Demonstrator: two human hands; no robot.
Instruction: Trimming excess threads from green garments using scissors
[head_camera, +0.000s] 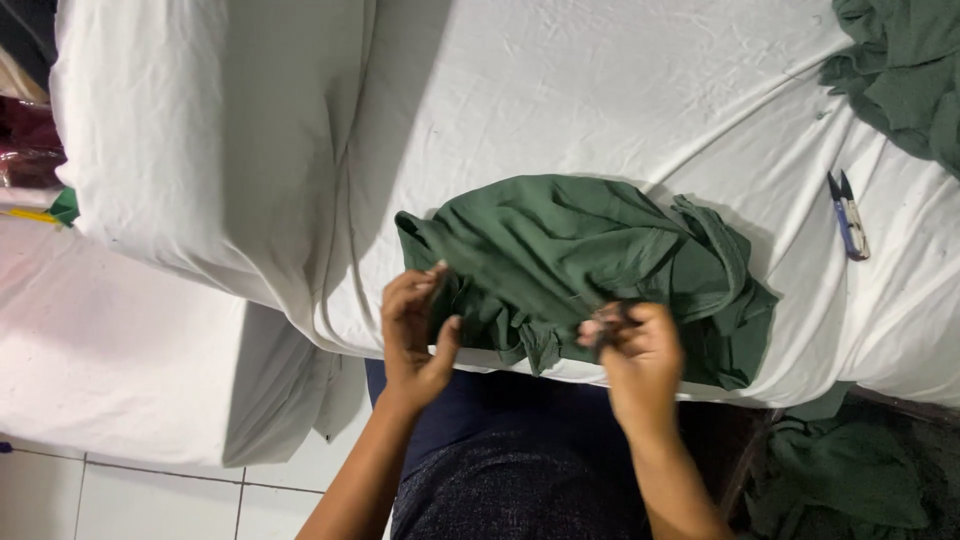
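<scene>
A crumpled dark green garment (580, 260) lies on a table covered with white cloth (560, 90), close to its near edge. My left hand (415, 335) pinches the garment's left edge between thumb and fingers. My right hand (635, 350) grips a fold at the garment's lower middle, with something small and dark between the fingertips that I cannot identify. Both forearms come up from the bottom of the view over my dark blue clothing.
Small blue-handled thread snips (848, 215) lie on the white cloth to the right. More green fabric sits at the top right corner (900, 70) and in a pile on the floor at bottom right (840, 480). A lower white-covered surface (110, 350) stands at left above tiled floor.
</scene>
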